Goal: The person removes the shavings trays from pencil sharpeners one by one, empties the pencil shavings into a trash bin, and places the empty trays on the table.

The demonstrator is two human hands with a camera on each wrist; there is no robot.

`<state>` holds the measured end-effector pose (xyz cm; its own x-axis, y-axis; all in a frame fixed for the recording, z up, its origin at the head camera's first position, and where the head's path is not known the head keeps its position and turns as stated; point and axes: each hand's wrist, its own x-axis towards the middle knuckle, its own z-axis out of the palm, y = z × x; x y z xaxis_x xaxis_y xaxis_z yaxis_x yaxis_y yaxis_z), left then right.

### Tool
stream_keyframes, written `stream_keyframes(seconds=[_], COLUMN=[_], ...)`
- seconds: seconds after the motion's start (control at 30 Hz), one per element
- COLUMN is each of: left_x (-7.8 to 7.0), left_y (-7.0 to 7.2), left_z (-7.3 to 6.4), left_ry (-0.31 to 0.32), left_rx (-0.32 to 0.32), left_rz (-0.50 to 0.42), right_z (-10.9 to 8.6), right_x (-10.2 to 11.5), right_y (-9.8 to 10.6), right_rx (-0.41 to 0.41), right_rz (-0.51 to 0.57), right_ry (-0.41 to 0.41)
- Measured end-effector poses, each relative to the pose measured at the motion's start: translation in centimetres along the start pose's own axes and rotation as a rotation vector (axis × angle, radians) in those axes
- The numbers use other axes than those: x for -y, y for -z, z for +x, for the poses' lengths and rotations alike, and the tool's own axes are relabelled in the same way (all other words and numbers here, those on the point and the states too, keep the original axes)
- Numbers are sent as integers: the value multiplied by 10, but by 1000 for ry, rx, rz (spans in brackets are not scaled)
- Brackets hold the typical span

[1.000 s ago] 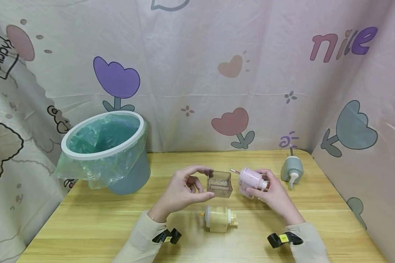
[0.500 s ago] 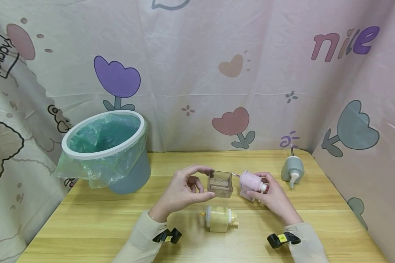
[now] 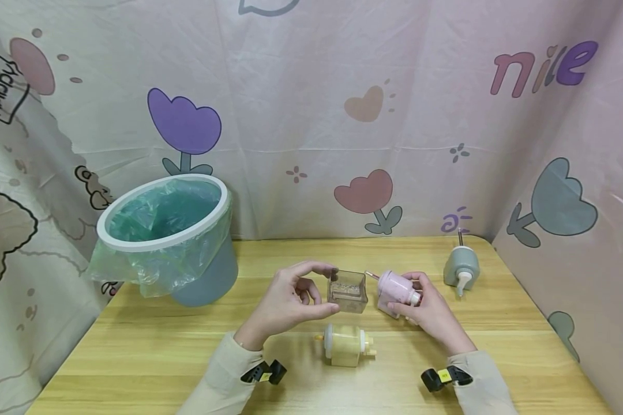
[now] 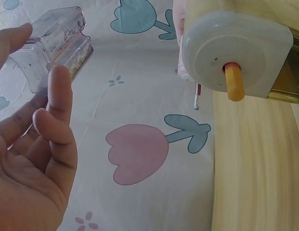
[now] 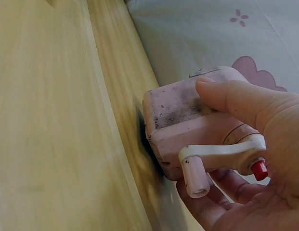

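Note:
In the head view my left hand [image 3: 285, 302] pinches a clear smoky drawer [image 3: 347, 290] between thumb and fingers, with its open side toward the camera and some pale shavings inside. My right hand [image 3: 430, 308] grips a pink crank pencil sharpener [image 3: 394, 288], tilted, a pencil [image 3: 372, 275] sticking out of its left end toward the drawer. Dark smudges mark the sharpener's underside in the right wrist view, where its white crank [image 5: 221, 151] shows too. Between my forearms a yellow crank sharpener [image 3: 345, 346] lies on the table with an orange pencil [image 4: 234, 83] in its hole.
A grey crank sharpener [image 3: 461, 268] with a pencil in it stands at the table's back right. On the left is a bin [image 3: 207, 282] with a white rim and a green liner bag. A printed curtain [image 3: 291, 115] hangs behind the wooden table [image 3: 150, 346].
My right hand has lowered the pink sharpener slightly, and its pencil tip has come a little lower, near the drawer's corner. My left hand and the drawer have stayed almost still.

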<state>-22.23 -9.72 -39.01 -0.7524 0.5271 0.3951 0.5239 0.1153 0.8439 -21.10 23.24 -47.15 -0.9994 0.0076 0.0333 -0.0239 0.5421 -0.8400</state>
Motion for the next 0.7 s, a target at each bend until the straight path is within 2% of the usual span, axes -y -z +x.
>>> stream_keyframes(seconds=[0.3, 0.7], left_x=[0, 0], left_y=[1, 2], left_z=[0, -2], left_ry=[-1, 1], left_rx=[-3, -15], left_rz=[1, 9], right_z=[2, 0], right_x=[-3, -1], right_y=[0, 5], right_rx=[16, 19], right_rz=[8, 8], right_ry=[44, 56])
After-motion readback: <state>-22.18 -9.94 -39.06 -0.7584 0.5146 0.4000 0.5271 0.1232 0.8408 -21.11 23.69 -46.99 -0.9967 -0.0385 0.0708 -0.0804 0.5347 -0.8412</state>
